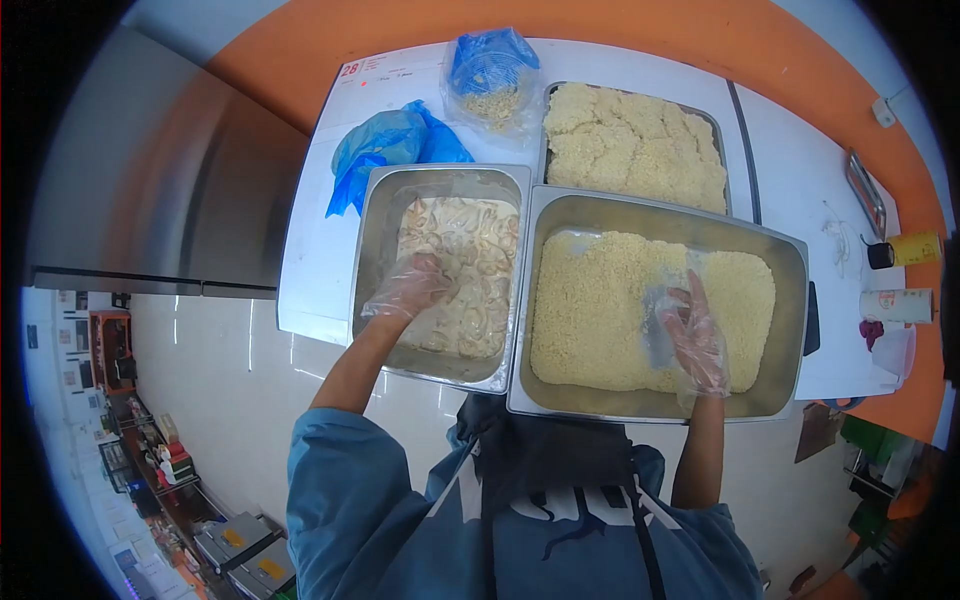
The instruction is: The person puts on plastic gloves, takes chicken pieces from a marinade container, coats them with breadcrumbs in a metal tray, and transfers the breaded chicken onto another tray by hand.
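My left hand (pixel 415 285), in a clear plastic glove, is in the smaller steel pan (pixel 377 215), its fingers curled down at pale, batter-coated pieces (pixel 465 285); what the fingertips hold, if anything, is hidden. My right hand (pixel 692 340), also gloved, is over the larger steel pan (pixel 780 320) of yellowish crumbs (pixel 595 310). Its fingers are spread and nothing shows between them. Beside it, a patch of the pan's bottom shows through the crumbs. The two pans stand side by side at the table's near edge.
Behind the larger pan is a tray (pixel 722 150) piled with crumb-coated food. Blue plastic bags (pixel 385 145) and a clear bag-covered container (pixel 492 85) lie at the back left. A yellow can (pixel 915 249), a white roll-like container (pixel 895 306) and a clear cup (pixel 893 352) are far right.
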Action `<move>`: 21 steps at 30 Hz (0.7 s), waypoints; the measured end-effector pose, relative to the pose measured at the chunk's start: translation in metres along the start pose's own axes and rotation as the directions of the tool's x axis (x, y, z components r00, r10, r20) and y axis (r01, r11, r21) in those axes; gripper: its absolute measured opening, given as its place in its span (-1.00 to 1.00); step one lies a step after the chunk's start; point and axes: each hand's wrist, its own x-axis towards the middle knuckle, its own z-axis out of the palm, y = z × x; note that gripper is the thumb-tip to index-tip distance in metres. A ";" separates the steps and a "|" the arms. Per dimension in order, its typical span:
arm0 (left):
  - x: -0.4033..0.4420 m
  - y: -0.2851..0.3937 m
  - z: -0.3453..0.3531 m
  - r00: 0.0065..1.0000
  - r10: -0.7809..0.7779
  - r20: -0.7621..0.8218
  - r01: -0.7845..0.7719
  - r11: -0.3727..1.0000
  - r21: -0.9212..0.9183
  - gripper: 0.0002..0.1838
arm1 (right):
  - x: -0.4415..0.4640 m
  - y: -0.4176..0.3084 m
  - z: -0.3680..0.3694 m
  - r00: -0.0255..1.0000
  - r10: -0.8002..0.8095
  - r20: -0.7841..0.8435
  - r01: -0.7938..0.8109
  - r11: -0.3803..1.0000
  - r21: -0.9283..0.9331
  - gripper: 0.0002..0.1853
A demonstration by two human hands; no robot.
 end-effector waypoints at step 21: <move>0.004 -0.025 -0.028 0.999 0.022 -0.032 -0.016 0.979 0.201 -0.63 | -0.001 -0.012 0.000 0.999 0.043 0.007 -0.042 0.997 -0.065 -0.26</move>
